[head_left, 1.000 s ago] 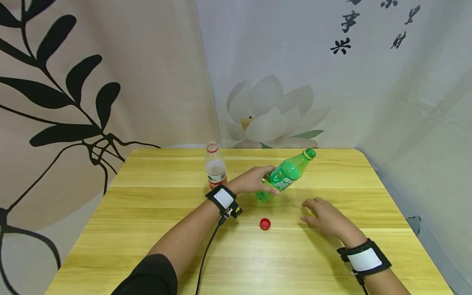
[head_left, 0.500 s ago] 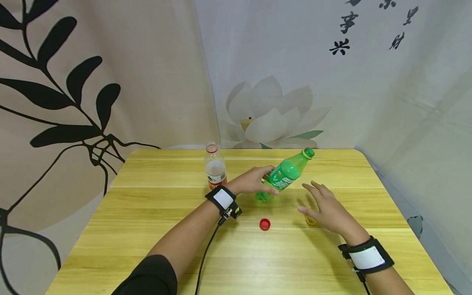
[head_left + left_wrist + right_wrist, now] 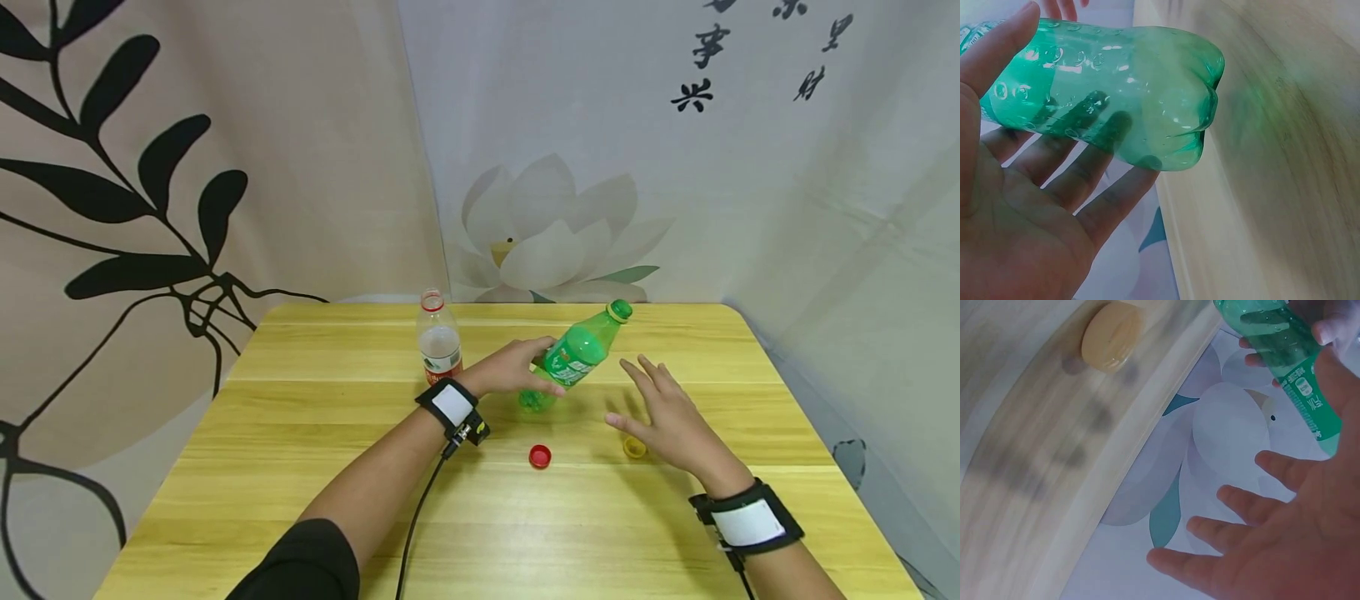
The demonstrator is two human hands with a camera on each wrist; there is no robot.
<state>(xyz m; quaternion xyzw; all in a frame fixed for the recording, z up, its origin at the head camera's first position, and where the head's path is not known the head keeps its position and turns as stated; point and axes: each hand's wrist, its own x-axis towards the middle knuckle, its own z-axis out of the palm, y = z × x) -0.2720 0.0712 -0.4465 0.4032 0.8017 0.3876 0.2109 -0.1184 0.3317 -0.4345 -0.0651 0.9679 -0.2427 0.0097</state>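
My left hand (image 3: 517, 365) grips the lower part of a green plastic bottle (image 3: 576, 357). The bottle is tilted, its neck up to the right, with a yellow ring below its mouth. In the left wrist view, the thumb and fingers wrap round the bottle (image 3: 1116, 94) near its base. My right hand (image 3: 670, 427) is held over the table with fingers spread and nothing in them. Just beside it, a yellow bottle cap (image 3: 634, 447) lies on the table; the right wrist view shows this cap (image 3: 1112, 336) apart from the fingers.
A clear bottle (image 3: 439, 340) with a red-and-white label and no cap stands upright behind my left wrist. A red cap (image 3: 540, 456) lies mid-table. The wooden table (image 3: 300, 433) ends at a printed curtain (image 3: 555, 125). A cable (image 3: 420, 517) runs from my left wrist.
My right hand has opened its curled fingers and spread them, rising slightly away from the yellow cap, which has come into view. The left hand and green bottle have barely moved.
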